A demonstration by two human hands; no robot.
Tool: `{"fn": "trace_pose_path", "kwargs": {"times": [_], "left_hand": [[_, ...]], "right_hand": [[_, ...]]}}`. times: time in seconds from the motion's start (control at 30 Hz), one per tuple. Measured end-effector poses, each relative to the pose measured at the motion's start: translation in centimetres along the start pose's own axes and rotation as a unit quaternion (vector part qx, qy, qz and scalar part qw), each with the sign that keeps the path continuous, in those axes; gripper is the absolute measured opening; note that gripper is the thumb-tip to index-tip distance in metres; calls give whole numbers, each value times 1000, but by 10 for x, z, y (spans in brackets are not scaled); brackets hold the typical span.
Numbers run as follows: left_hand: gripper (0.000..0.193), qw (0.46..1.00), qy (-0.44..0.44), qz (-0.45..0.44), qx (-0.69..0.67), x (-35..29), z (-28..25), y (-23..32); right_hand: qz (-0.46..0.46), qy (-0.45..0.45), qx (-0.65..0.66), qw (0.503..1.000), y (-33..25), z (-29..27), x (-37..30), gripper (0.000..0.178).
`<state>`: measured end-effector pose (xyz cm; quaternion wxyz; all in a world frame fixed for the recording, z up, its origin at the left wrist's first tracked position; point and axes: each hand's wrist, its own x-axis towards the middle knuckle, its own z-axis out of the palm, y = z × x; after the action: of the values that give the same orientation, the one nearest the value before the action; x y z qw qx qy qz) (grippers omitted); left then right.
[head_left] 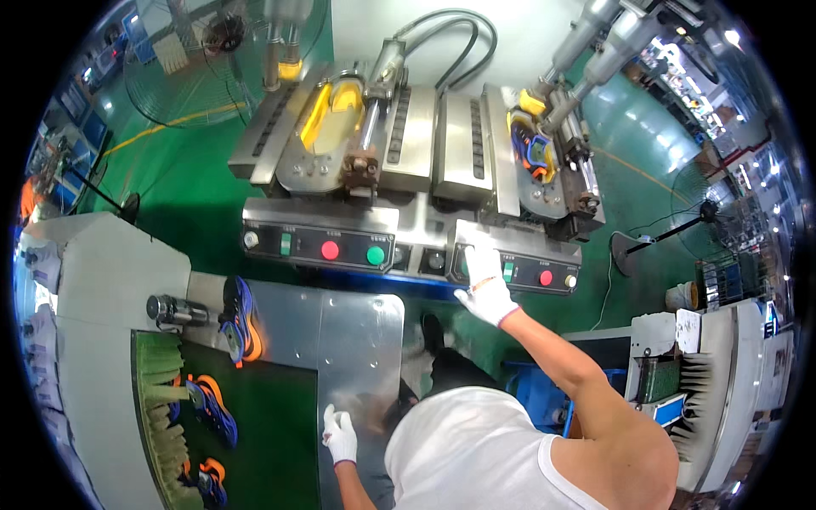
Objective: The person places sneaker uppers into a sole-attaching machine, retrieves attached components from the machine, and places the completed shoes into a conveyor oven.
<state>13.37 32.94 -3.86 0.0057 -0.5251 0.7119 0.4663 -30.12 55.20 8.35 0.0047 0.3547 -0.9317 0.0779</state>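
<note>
My right hand (488,291), in a white glove, reaches out to the right control panel (518,259) of a metal press machine. Its fingers stretch over the panel's left end and cover part of it; the thumb points left. Behind that panel, a blue and orange shoe (533,150) sits in the right press station, under metal cylinders (586,93). The left station (327,144) has yellow pads and holds no shoe. Low in the view, my left hand (340,437), also gloved, hangs over the metal plate (361,340), fingers loosely apart and holding nothing.
On the plate's left end stands another shoe (242,321), beside a dark metal flask (177,310). More shoes (212,410) lie on a green conveyor (276,416) by a bristle curtain (159,408). Floor fans (625,253) stand on both sides. The left panel (319,245) carries red and green buttons.
</note>
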Motion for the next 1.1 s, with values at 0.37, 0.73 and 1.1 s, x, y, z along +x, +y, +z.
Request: {"fn": "trace_pose_path", "kwargs": {"times": [0.37, 0.73, 1.1], "left_hand": [[44, 993, -2, -32, -113, 12, 6, -87], [43, 965, 261, -26, 18, 50, -98, -98], [64, 907, 307, -160, 238, 182, -299, -60]], "right_hand": [[86, -128, 102, 983, -55, 24, -92, 83], [204, -185, 155, 949, 58, 47, -253, 69], [329, -387, -23, 861, 47, -10, -291, 49]]}}
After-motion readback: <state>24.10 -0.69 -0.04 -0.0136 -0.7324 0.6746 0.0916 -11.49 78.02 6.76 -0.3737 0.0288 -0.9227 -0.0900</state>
